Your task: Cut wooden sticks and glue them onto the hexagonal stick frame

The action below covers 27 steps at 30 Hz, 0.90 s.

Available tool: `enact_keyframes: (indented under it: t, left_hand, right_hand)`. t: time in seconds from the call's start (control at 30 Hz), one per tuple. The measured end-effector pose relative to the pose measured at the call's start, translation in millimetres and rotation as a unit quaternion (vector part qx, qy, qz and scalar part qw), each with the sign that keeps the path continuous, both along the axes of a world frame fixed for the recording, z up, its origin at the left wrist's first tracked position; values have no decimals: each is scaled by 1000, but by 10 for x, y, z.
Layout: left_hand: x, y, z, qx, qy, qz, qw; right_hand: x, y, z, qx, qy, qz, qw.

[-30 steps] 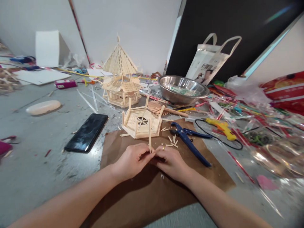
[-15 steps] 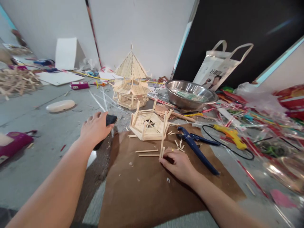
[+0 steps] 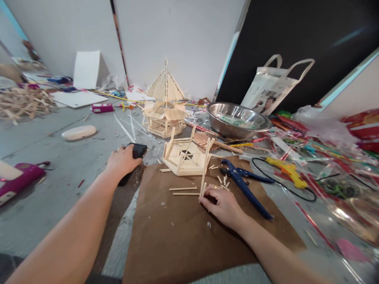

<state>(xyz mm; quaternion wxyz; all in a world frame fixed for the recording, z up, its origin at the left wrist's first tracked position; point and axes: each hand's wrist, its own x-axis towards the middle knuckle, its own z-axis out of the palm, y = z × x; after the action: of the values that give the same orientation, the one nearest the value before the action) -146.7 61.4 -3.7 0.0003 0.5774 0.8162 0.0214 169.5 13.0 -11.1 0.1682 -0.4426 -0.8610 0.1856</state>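
Left hand (image 3: 122, 161) moved over to phone (image 3: 139, 150), spread across its slanted long axis. Right hand (image 3: 223, 205), farther off, pinches near-upright sticks (image 3: 203, 179).

Black phone (image 3: 139, 150) flat, partly under left hand (image 3: 122, 161); pale sticks (image 3: 203, 179), one tall, one short, near-upright in right hand (image 3: 221, 202) over brown sheet (image 3: 168, 244); hexagonal frame (image 3: 182, 167), posts rising, at sheet's far edge.

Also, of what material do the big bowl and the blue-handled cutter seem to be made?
The bowl: polished metal, likely stainless steel, from its mirror-like shine. The cutter: handles probably plastic-coated, being evenly blue; its dark jaws look like metal.
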Motion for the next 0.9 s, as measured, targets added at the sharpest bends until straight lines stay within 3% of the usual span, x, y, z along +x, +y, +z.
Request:
enact_keyframes:
  t: [0.33, 0.43, 0.5, 0.57, 0.63, 0.77, 0.9]
  left_hand:
    - [62, -31, 39, 30, -38, 24, 999]
    - [116, -71, 123, 118, -16, 10, 993]
    - [214, -128, 206, 249, -24, -42, 967]
    - [372, -217, 281, 367, -69, -120, 920]
    - [581, -333, 322, 399, -136, -215, 881]
    - [1039, -558, 287, 209, -241, -432, 844]
    - [1333, -646, 151, 74, -284, -494, 819]
  right_hand:
    - [6, 3, -5, 5, 13, 6, 1000]
    - [1, 3, 4, 5, 15, 2, 1000]
    - [-2, 3, 12, 4, 12, -1, 1000]
    - [-5, 1, 18, 8, 9, -2, 1000]
    - [-6, -6, 22, 19, 21, -1, 1000]
    - [-5, -27, 23, 43, 57, 13, 997]
    - [-3, -49, 25, 49, 18, 38, 998]
